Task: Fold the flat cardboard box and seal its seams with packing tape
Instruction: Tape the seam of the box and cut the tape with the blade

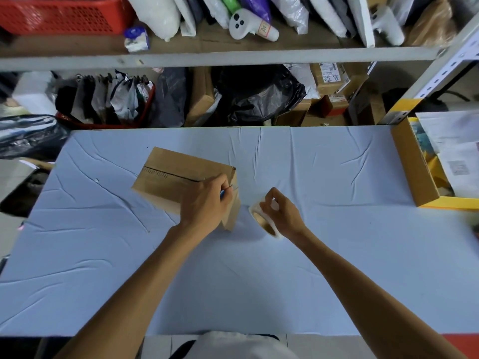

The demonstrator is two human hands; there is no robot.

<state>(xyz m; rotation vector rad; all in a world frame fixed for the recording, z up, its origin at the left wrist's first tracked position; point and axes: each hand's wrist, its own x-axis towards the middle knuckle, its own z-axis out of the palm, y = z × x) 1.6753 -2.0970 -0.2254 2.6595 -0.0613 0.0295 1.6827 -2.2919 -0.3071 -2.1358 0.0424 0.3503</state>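
Cardboard box (pixel 171 177) is already folded up. It sits left of centre on the blue table cloth (pixel 311 268), skewed, with its top flap seam (pixel 168 174) running toward me and to the right. The seam reads as a dark line, and I can't tell if any tape is over it.

Left hand (pixel 204 203) rests on the box's near right corner. Its fingers are curled tight, pinching a thin tool (pixel 228 189) with a bit of blue showing. It's too small to tell whether it's a cutter or a pen. My read is that the hand's weight on that corner does two jobs: it keeps the flaps down and stops the box sliding.

Right hand (pixel 282 211) is just right of the box, apart from it. Its fingers are wrapped round a packing tape roll (pixel 261 218), with the thumb on the outer face. The roll is tilted, core opening toward the camera, and low over the cloth. I can't tell if it touches.

I think the roll is held at the seam's end so the strip can start or be cut right at that corner, without repositioning. No strip is visible between roll and box, since clear tape wouldn't show at this resolution.

Judgement: folding is done and sealing is in progress.
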